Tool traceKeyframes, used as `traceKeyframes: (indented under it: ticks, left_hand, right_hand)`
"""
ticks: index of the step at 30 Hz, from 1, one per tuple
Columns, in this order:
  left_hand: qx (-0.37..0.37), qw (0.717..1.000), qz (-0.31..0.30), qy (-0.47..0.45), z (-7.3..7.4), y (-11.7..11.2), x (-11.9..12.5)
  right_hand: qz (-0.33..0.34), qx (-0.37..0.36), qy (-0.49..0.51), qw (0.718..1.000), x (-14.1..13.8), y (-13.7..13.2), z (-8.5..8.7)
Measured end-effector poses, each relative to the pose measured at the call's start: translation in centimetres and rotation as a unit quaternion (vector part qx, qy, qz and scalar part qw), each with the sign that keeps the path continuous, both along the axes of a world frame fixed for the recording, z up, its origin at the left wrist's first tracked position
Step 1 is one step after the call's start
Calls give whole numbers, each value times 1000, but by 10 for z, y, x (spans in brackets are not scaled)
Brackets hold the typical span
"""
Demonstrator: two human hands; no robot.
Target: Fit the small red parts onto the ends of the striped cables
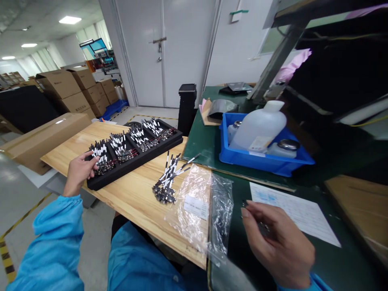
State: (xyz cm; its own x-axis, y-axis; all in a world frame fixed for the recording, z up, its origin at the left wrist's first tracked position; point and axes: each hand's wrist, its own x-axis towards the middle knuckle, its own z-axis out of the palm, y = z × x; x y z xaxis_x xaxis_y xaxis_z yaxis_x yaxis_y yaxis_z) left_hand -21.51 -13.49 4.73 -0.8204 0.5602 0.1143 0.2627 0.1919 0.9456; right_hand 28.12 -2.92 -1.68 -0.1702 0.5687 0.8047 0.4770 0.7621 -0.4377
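While my left grip [79,171] rests loosely open on black-and-white striped-lead circuit boards [104,165] in a black foam tray [136,163] on the pale wooden counter [130,202], my right grip [277,242] pinches something small (too small to make out) beside a printed white sheet [294,206].

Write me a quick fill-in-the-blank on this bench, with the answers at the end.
The left hand rests on a black ____.
A loose bunch of modules lies on the ____ board.
The white bottle sits in a ____ bin.
The printed sheet lies nearest the ____ hand.

Missing words: tray; wooden; blue; right.
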Motion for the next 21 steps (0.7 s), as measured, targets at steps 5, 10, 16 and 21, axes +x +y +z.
traceKeyframes:
  ticks: [5,10,16,21]
  left_hand:
    - [-37,988,-60,134,4,-1,41]
    - [-126,946,-265,139,-3,18,94]
    - [-190,839,-445,248,-25,49,144]
    - [-278,818,-390,318,-36,59,158]
  right_hand:
    - [-8,-11,21,1000,1,1,-5]
    - [-14,-42,60,997,5,3,-11]
    - [-27,-103,140,984,11,9,-15]
    - [-56,-114,171,977,15,12,-14]
